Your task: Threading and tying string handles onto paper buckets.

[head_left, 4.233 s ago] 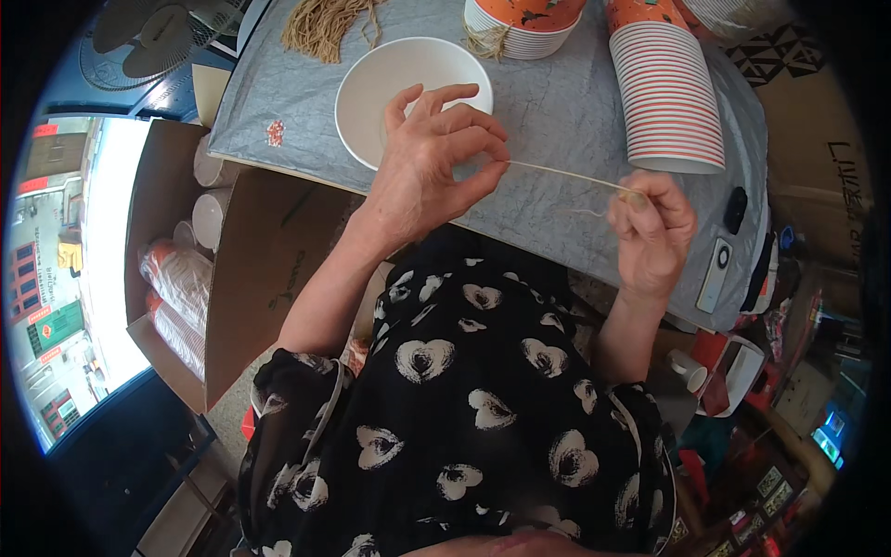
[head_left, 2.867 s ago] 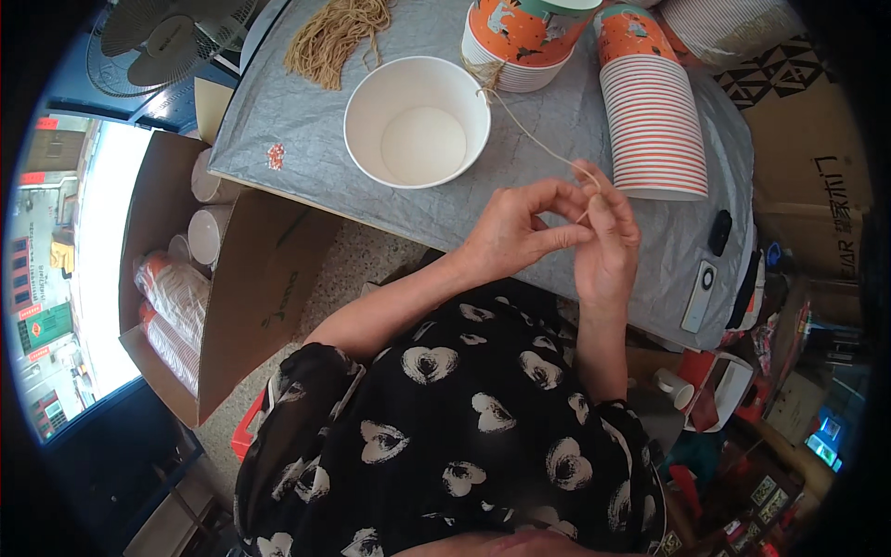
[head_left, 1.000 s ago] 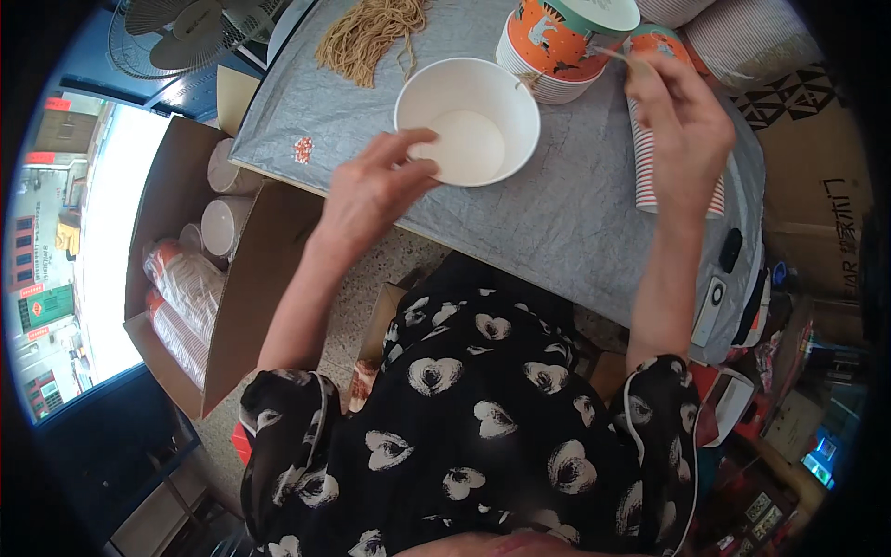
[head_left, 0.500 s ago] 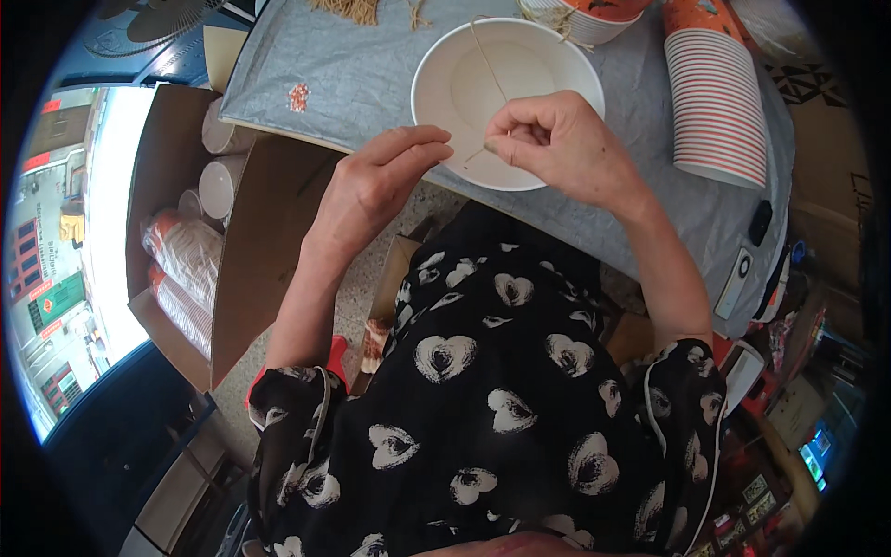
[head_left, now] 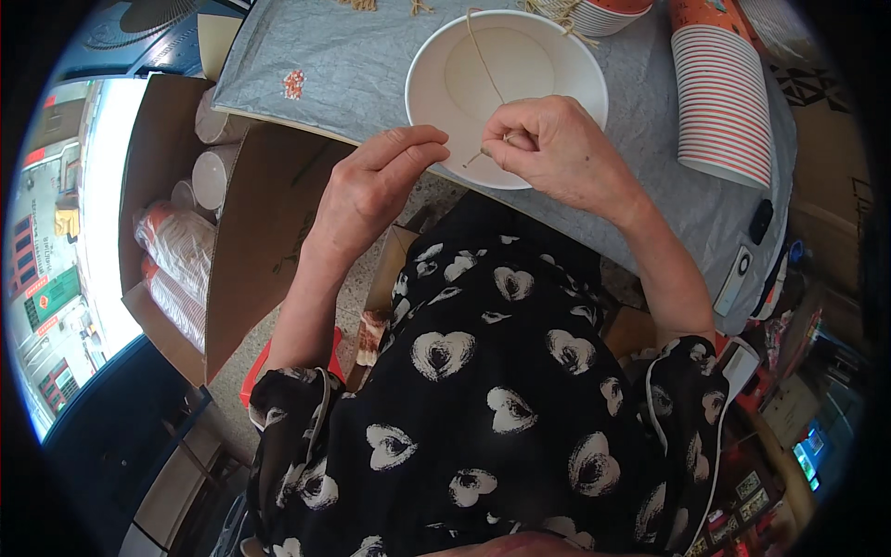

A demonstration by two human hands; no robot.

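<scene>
In front of me, a large white paper bucket [head_left: 498, 70] stands on the cloth-covered table, its open mouth facing up. A tan twine string [head_left: 484, 58] runs from its far rim across the opening into my right hand [head_left: 561, 153]. That hand pinches the string between thumb and fingertips, and a short end sticks out to the left. My left hand [head_left: 376, 186] is at the bucket's near left rim, its fingers bent together over the edge; the thumb is hidden.
Bundles of twine [head_left: 422, 7] lie at the table's far edge. Stacked paper tubs [head_left: 721, 102] lie at the right, near a black object [head_left: 761, 221] and a white-and-black device [head_left: 733, 280]. An open cardboard box [head_left: 264, 218] with wrapped tubs stands left of the table. Small orange-white bits [head_left: 293, 84] lie on the cloth.
The view has shifted slightly. My right hand has moved a little left, with the string still pinched; my left hand keeps its place at the rim.
</scene>
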